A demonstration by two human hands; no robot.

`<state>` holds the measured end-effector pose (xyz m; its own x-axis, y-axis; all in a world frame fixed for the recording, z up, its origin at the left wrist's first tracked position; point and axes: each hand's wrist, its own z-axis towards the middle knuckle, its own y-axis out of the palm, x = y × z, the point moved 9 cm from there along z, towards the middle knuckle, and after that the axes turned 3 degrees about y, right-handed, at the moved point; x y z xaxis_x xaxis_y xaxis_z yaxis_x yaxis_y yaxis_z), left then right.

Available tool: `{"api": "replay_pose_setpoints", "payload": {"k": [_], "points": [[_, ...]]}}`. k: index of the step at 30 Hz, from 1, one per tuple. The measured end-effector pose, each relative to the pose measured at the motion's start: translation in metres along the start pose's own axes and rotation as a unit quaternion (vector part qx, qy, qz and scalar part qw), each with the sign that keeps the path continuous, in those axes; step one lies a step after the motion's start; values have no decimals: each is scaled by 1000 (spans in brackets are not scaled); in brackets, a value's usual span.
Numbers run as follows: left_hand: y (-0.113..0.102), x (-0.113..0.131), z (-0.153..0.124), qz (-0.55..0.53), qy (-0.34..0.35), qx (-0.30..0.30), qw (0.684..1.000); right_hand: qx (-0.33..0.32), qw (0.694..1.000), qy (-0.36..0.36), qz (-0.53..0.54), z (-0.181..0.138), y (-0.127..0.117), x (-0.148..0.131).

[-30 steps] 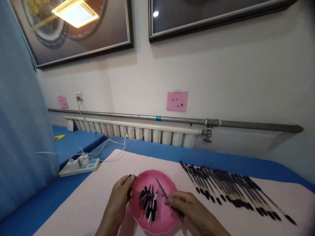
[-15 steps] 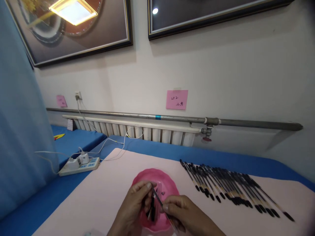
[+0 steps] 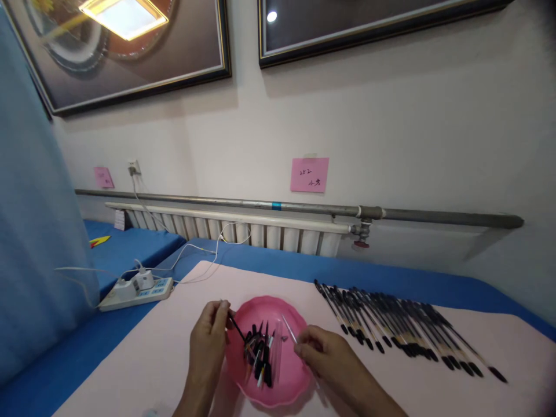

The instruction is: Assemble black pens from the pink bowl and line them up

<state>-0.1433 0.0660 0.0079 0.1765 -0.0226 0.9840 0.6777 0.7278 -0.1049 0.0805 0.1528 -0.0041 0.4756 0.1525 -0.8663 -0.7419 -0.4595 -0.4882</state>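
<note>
My left hand (image 3: pixel 208 333) is closed at the left rim of a pink scalloped bowl (image 3: pixel 299 315), pinching a thin dark pen part (image 3: pixel 237 327) that slants down into the bowl. It looks like a refill. Over the bowl's right side, my right hand (image 3: pixel 324 350) is closed around a slim clear pen barrel (image 3: pixel 290 329), its pale tip pointing up and left. Between the hands, several black caps and pen pieces (image 3: pixel 263 356) lie jumbled in the bowl, beside clear tubes (image 3: pixel 278 350).
A row of pens (image 3: pixel 391 318) with black ends lies on the pink sheet (image 3: pixel 147 353) at right. At left, a white power strip (image 3: pixel 134 295) with plugs and cables sits on the blue cover. A radiator (image 3: pixel 260 234) and pipe run along the wall behind.
My hands have moved apart, the left one to the left with the dark part, the right one holding the clear barrel. Before, they met on one pen over the bowl.
</note>
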Motion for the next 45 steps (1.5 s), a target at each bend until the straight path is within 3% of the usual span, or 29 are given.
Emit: {"api": "replay_pose_setpoints", "payload": {"k": [4, 7, 14, 19, 24, 28, 31, 33, 36, 42, 45], "points": [[24, -2, -6, 162, 38, -55, 985, 53, 997, -34, -47, -3, 15, 0], [33, -8, -6, 182, 41, -70, 980, 94, 982, -93, -134, -4, 10, -7], [43, -16, -7, 181, 25, -101, 978, 225, 935, -69, -264, 13, -63, 28], [47, -15, -10, 182, 30, -120, 975, 220, 925, -45, -308, 25, -71, 50], [48, -12, -14, 147, 21, -120, 982, 211, 938, 9, -273, 27, -71, 54], [51, -8, -20, 49, -23, -114, 992, 163, 971, 37, -173, 19, -65, 38], [58, -7, -25, -66, -73, -134, 986, 82, 992, 15, -91, 8, -43, 8], [67, -5, -29, -155, -105, -169, 968, -27, 999, 15, 14, -1, -14, -7], [76, -3, -34, -267, -149, -208, 929, -153, 981, 20, 120, -16, 25, -22], [86, -8, -41, -304, -184, -238, 904, -198, 968, 10, 155, -24, 51, -20], [70, -13, -27, -308, -169, -177, 919, -218, 968, 11, 126, -26, 52, -16]]}}
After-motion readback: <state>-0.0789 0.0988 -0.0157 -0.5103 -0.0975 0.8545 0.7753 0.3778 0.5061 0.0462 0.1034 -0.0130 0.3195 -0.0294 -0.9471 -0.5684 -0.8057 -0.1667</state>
